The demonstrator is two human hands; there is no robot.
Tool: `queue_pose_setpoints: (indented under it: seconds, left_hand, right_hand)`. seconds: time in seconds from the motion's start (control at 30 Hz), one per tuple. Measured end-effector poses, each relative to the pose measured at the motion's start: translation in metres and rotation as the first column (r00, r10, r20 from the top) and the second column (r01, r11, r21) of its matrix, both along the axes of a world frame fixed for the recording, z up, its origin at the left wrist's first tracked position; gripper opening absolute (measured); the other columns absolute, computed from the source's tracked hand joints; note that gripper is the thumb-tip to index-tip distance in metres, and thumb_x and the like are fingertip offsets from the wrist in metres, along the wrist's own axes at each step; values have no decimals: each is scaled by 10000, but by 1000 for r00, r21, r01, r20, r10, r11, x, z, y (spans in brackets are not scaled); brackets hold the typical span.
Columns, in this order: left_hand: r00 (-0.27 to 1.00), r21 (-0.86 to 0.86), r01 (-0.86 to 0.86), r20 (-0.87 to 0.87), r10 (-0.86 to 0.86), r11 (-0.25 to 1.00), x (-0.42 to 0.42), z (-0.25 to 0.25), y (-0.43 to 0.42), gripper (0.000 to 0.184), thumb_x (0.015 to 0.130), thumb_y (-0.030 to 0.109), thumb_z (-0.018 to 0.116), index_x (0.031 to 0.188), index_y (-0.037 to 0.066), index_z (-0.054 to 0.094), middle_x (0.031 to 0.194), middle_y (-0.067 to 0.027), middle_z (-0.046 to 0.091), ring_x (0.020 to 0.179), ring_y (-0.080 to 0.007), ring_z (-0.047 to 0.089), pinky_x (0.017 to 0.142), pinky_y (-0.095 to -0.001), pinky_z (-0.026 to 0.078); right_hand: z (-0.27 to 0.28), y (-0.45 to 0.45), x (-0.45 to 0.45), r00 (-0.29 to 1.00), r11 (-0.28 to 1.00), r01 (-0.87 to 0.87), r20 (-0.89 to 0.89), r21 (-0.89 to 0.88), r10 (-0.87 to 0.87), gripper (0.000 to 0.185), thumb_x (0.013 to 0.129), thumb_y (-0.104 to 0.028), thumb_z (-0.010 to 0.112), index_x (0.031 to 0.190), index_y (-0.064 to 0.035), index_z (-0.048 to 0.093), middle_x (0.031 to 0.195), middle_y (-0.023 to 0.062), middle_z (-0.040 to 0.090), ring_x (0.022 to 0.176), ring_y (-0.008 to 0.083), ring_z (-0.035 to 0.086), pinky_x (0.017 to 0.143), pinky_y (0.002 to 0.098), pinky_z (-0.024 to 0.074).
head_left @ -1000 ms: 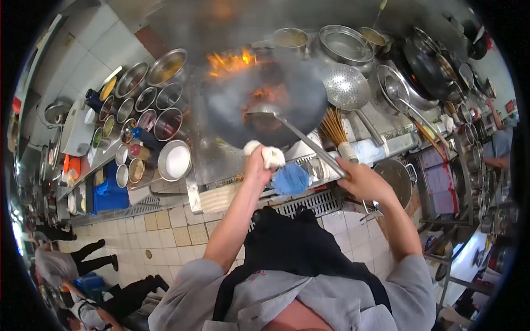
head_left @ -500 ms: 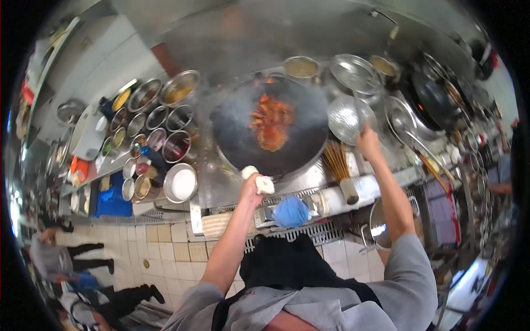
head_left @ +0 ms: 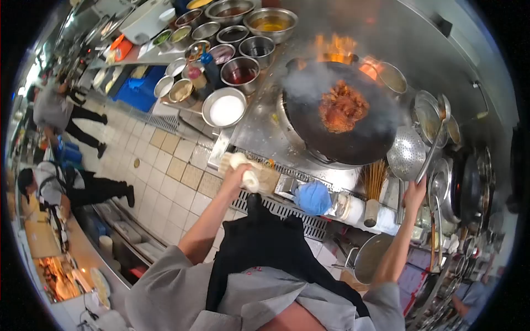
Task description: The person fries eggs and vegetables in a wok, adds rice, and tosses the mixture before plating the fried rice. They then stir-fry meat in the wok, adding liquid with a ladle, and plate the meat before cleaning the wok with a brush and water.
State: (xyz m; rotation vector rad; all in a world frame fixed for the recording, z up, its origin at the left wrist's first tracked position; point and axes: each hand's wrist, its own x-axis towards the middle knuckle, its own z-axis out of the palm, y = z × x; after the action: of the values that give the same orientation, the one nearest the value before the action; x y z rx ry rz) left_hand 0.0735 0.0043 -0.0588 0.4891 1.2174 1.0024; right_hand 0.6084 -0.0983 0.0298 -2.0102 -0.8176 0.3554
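Observation:
My left hand (head_left: 234,179) is closed around a folded white cloth (head_left: 250,179), near the stove's front edge and apart from the wok. In the black wok (head_left: 301,124) lies a heap of reddish-brown food (head_left: 342,107), with smoke over it and flames behind the far rim. My right hand (head_left: 415,194) grips the handle of a ladle (head_left: 434,146), whose bowl points away over the metal bowls at the right. Beside that hand rests a perforated strainer (head_left: 406,151).
At the upper left stand several metal bowls of seasonings, including one of white powder (head_left: 225,110). A bamboo brush (head_left: 372,190) and a blue cloth (head_left: 313,198) lie along the front edge. A pot (head_left: 371,259) sits below. Two people (head_left: 72,190) are at the far left.
My left hand with the cloth has moved back from the wok's near rim. The ladle has shifted to the right, and the view has turned. Flames behind the wok are larger.

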Motion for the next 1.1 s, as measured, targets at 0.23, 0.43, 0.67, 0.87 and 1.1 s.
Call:
queue_pose_setpoints:
  seconds: [0.23, 0.43, 0.67, 0.87, 1.1]
  left_hand:
    - [988, 67, -152, 22, 151, 986, -56, -20, 29, 314, 831, 137, 618, 1096, -12, 540, 940, -109, 634, 815, -220, 657, 690, -357, 548]
    - [965, 103, -226, 158, 208, 969, -71, -42, 77, 271, 834, 114, 614, 1060, -21, 548, 900, -107, 642, 779, -222, 667, 658, -350, 559]
    - [938, 131, -270, 258, 230, 954, -75, -52, 119, 210, 796, 78, 618, 987, 21, 553, 815, -54, 609, 676, -172, 624, 592, -319, 520]
    - [943, 134, -263, 242, 226, 955, -76, -69, 126, 323, 771, 41, 622, 1077, 19, 518, 884, -67, 600, 756, -156, 610, 644, -296, 512]
    - [932, 193, -284, 284, 224, 939, -75, -56, 126, 317, 771, 20, 616, 1075, 24, 526, 880, -55, 595, 746, -147, 607, 631, -284, 496]
  right_hand:
    - [61, -34, -204, 664, 927, -239, -648, 290, 374, 587, 821, 5, 531, 1392, -15, 397, 541, 7, 472, 342, 69, 409, 267, 194, 316]
    - [40, -1, -306, 410, 799, -596, -827, 78, 386, 673, 846, 61, 538, 1469, -65, 317, 633, -7, 505, 403, 58, 431, 343, 209, 353]
    - [13, 51, -373, 500, 581, -807, -648, -108, 574, 681, 918, -17, 534, 1512, -134, 224, 603, -35, 464, 424, 53, 430, 378, 222, 357]
    - [24, 49, -392, 400, 506, -857, -747, -98, 532, 729, 907, 19, 504, 1526, -119, 143, 619, 3, 478, 443, 64, 441, 394, 221, 380]
    - [48, 42, -393, 358, 495, -861, -831, -118, 426, 720, 910, 20, 487, 1527, -160, 160, 640, 17, 457, 437, 82, 423, 390, 223, 385]
